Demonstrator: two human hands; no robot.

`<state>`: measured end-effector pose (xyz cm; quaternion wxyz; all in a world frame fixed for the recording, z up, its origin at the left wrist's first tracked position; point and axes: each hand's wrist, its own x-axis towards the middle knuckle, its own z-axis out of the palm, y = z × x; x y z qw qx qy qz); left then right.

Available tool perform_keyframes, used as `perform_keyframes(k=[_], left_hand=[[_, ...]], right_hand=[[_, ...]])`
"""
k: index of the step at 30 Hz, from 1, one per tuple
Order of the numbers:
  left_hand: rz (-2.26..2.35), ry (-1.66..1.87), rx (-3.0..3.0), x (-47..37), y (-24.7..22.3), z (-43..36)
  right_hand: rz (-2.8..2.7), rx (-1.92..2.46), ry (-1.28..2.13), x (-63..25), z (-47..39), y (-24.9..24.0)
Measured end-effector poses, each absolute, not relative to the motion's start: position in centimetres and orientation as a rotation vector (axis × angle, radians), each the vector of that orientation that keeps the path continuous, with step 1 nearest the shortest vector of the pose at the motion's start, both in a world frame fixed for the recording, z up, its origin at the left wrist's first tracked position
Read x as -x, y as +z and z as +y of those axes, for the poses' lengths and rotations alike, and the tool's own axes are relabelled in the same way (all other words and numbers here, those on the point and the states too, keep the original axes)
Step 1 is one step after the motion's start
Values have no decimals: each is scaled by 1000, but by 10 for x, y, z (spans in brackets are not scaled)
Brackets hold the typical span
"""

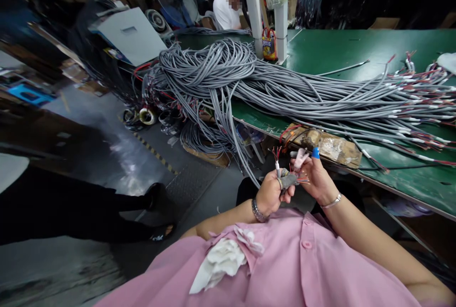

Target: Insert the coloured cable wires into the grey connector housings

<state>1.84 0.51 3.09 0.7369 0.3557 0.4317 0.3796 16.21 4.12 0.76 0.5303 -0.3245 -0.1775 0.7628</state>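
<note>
My left hand (271, 192), with grey coverings on its fingers, is closed around a grey cable. Above the fist stands the cable's stripped end (277, 163), with a white sleeve and a spray of thin red and dark wires. More thin coloured wires (303, 179) with bare tips fan out between my two hands. My right hand (321, 182) meets them from the right, its fingers bent around the wires and partly hidden. A blue cover (315, 153) is on its thumb tip, and a pale pinkish wrap (300, 157) shows at its fingers.
A thick heap of grey cables (210, 67) lies along the green table (320, 43), stripped ends at the right. A taped block (324, 148) sits at the table's near edge. A white post (252, 7) rises behind. Someone's dark-clad leg (71, 202) is at left; a seated person (225, 10) is behind.
</note>
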Motion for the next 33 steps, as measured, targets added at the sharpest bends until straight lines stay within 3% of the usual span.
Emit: perform_keyframes(k=[6, 16, 22, 33], left_hand=[[947, 853, -759, -13, 33, -3], [962, 922, -684, -18, 36, 6], [936, 913, -683, -21, 32, 10], [945, 906, -723, -19, 24, 5]], right_hand=[[-452, 765, 1884, -168, 38, 15], [-649, 881, 1558, -164, 38, 4], [-569, 832, 1748, -162, 47, 5], [-417, 732, 1781, -162, 46, 1]])
